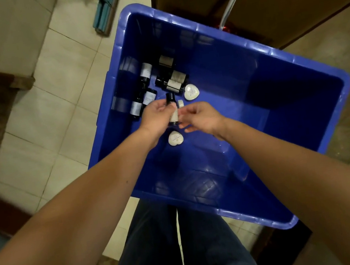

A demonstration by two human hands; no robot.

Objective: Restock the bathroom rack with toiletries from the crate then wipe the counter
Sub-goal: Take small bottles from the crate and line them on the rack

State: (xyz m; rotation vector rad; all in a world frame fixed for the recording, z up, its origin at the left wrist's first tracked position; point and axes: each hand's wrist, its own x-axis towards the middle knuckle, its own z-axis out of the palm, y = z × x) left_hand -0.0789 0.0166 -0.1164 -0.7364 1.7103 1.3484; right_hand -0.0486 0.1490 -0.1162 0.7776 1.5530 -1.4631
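Both hands inside the blue crate point(290, 100).
The left hand point(157, 116) grips a dark bottle point(172, 110); the right hand point(201, 117) hovers beside it, fingers loosely curled, above tiled floor point(57, 119).

bottles point(147, 84) in crate point(256, 101), left side, soaps point(191, 92) right of them

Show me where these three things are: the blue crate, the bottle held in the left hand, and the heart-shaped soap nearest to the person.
blue crate point(245, 103): head view, bare inner floor.
bottle point(173, 115): head view, pale label between the fingers of the left hand point(155, 118).
heart-shaped soap point(175, 138): head view, centre of its white top.
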